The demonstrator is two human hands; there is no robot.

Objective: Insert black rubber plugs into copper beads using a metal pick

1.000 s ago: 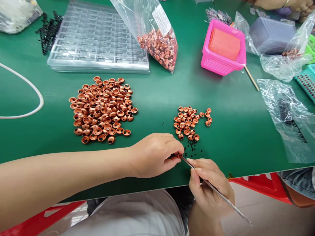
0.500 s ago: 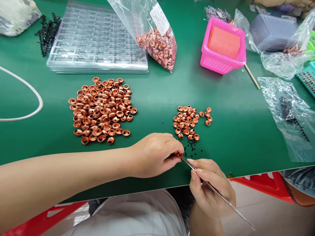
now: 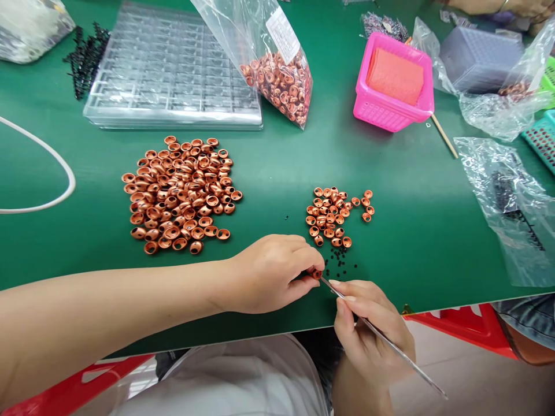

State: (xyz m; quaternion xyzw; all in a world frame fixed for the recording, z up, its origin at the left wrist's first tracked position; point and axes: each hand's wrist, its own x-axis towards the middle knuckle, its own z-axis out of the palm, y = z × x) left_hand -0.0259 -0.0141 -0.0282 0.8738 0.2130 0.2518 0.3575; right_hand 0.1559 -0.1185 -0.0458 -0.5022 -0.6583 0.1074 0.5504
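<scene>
A copper-coloured ring-like piece (image 3: 317, 274) is pinched between the thumb and fingers of my left hand (image 3: 277, 274). My right hand (image 3: 375, 326) grips a thin metal tool (image 3: 392, 346), whose tip meets the piece. Tiny black discs (image 3: 340, 263) lie scattered just behind the tool tip. Beyond them is a small group of copper pieces (image 3: 330, 218). A larger heap of similar copper pieces (image 3: 182, 193) rests on the green table (image 3: 273, 173), behind my left forearm.
Stacked clear trays (image 3: 173, 75) and a plastic bag of copper pieces (image 3: 284, 84) lie at the back. A pink basket (image 3: 385, 112) stands right of them, near a wooden stick (image 3: 444, 137). A clear bag (image 3: 507, 214) lies at right, a white cable (image 3: 65, 167) at left.
</scene>
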